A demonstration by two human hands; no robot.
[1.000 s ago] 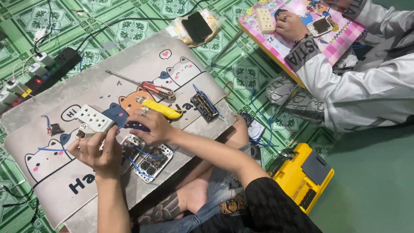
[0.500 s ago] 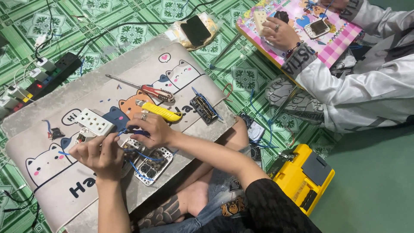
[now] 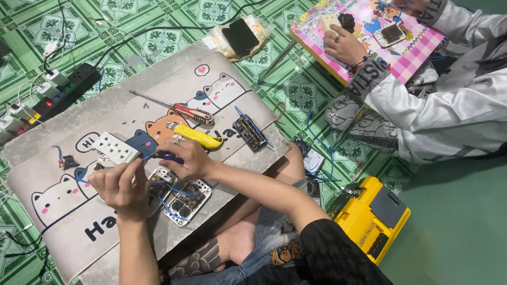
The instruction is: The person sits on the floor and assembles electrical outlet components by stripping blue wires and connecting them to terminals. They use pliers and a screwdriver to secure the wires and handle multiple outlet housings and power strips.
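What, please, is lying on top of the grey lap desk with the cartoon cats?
A red-handled screwdriver, yellow utility knife, white socket plate, black terminal block and open socket frames. Both hands cover the blue wiring's ends.

White socket plate [image 3: 117,148] and blue-wired socket modules [image 3: 186,199] on cat-print board

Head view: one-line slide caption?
Left hand and right hand work blue wires on socket modules atop a cat-print lap table.

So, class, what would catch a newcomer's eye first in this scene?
Two hands at the centre: the left hand and right hand work blue wires on a white socket panel over a cat-patterned board. A yellow toolbox sits lower right; another person's hand rests on a pink board upper right.
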